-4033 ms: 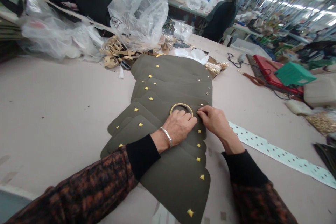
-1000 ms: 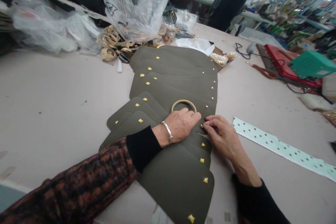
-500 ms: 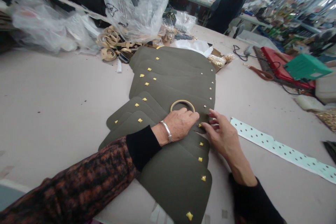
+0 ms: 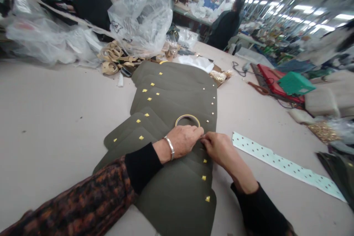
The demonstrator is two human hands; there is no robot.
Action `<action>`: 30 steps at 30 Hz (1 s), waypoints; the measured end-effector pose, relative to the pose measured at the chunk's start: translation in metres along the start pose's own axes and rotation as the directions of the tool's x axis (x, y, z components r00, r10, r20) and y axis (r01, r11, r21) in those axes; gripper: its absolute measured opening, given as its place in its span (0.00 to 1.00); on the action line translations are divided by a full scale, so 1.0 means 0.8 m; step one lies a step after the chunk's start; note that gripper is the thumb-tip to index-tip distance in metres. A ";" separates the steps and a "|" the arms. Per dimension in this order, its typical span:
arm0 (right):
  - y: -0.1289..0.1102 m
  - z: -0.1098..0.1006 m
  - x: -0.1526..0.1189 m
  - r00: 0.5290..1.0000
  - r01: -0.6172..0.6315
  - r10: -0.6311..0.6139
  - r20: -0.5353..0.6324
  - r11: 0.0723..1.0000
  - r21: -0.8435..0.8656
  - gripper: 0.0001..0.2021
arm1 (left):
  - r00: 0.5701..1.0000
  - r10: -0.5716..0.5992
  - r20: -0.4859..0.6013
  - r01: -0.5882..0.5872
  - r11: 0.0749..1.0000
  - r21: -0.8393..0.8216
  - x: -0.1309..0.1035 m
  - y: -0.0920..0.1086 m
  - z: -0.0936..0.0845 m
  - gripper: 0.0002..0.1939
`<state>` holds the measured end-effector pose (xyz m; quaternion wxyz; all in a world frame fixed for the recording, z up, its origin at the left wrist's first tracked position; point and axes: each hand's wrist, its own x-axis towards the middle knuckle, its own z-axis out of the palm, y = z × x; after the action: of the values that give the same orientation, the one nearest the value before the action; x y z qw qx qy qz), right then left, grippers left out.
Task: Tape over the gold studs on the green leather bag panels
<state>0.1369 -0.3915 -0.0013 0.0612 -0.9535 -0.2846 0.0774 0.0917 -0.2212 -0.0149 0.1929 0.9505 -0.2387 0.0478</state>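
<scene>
Overlapping dark olive panels (image 4: 177, 99) lie on the table, with small yellow pieces (image 4: 141, 138) stuck near their edges and small metal studs (image 4: 212, 113) along the right side. My left hand (image 4: 186, 141), a silver bangle at its wrist, is closed on a yellow-edged tape roll (image 4: 188, 116) standing above the panels. My right hand (image 4: 218, 146) is closed in a pinch, its fingertips meeting the left fingertips over the panels' right part. Whatever is between the right fingers is too small to name.
A white dotted strip (image 4: 284, 164) lies to the right. Farther right are a green box (image 4: 296, 83) and a red item (image 4: 269, 77). Clear plastic bags (image 4: 141, 22) and tan straps (image 4: 110, 57) are at the back. A person in dark clothes (image 4: 225, 25) is beyond the table.
My right hand has moved left to my left hand, and its fingers have closed. The yellow piece near its fingertips no longer shows. The camera view has shifted.
</scene>
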 end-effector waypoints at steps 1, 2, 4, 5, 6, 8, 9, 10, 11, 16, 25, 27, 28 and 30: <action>-0.003 -0.003 0.002 0.998 -0.055 0.055 0.014 0.998 0.039 0.10 | 1.000 -0.010 -0.004 0.010 1.000 -0.009 -0.001 0.000 0.000 0.06; -0.006 -0.006 0.003 0.996 -0.088 0.087 0.023 0.992 0.088 0.09 | 1.000 -0.014 -0.001 0.014 1.000 -0.015 -0.002 0.000 0.001 0.06; -0.008 -0.007 0.003 0.990 -0.138 0.135 0.030 0.976 0.169 0.08 | 1.000 -0.015 -0.018 0.015 1.000 -0.024 -0.001 -0.003 0.003 0.07; -0.007 -0.007 0.003 0.988 -0.152 0.151 0.024 0.969 0.194 0.08 | 0.999 -0.003 -0.035 0.002 0.999 -0.033 0.000 -0.005 0.004 0.07; -0.006 -0.005 0.002 0.989 -0.148 0.147 0.024 0.965 0.216 0.08 | 0.998 0.007 -0.062 -0.010 0.999 -0.047 0.000 -0.006 0.004 0.07; -0.002 -0.003 -0.003 0.996 -0.086 0.080 0.033 0.960 0.267 0.09 | 0.991 0.033 -0.127 -0.043 0.996 -0.084 0.001 -0.009 0.002 0.07; 0.000 -0.002 -0.007 0.999 -0.035 0.026 0.033 0.953 0.302 0.10 | 0.986 0.044 -0.160 -0.061 0.993 -0.103 0.000 -0.009 0.000 0.07; 0.002 -0.001 -0.011 1.000 0.014 -0.021 0.015 0.937 0.350 0.11 | 0.980 0.052 -0.190 -0.076 0.990 -0.122 -0.001 -0.009 -0.003 0.07; 0.004 -0.001 -0.015 0.998 0.056 -0.048 -0.029 0.911 0.409 0.12 | 0.976 0.057 -0.211 -0.088 0.986 -0.140 -0.003 -0.008 -0.006 0.08; 0.012 -0.001 -0.026 0.950 0.182 0.060 -0.305 0.687 0.704 0.11 | 0.972 0.034 -0.231 -0.087 0.972 -0.220 -0.008 -0.002 -0.021 0.13; 0.001 -0.011 -0.027 0.831 0.458 -0.179 -0.527 0.757 0.466 0.08 | 0.981 0.019 -0.195 -0.058 0.979 -0.193 -0.006 0.003 -0.008 0.27; 0.001 -0.009 -0.026 0.816 0.476 -0.206 -0.541 0.770 0.425 0.08 | 0.977 0.024 -0.213 -0.066 0.980 -0.189 -0.006 0.002 -0.005 0.26; 0.000 -0.008 -0.025 0.810 0.477 -0.212 -0.546 0.780 0.405 0.08 | 0.975 0.029 -0.219 -0.071 0.980 -0.187 -0.006 0.002 -0.005 0.25; -0.003 -0.005 -0.026 0.805 0.472 -0.218 -0.553 0.799 0.373 0.08 | 0.975 0.042 -0.220 -0.084 0.979 -0.188 -0.007 0.003 -0.006 0.23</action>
<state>0.1195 -0.4015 0.0057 0.3847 -0.8226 -0.4051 -0.1060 0.0855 -0.2187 -0.0104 0.3086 0.9081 -0.2501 0.1329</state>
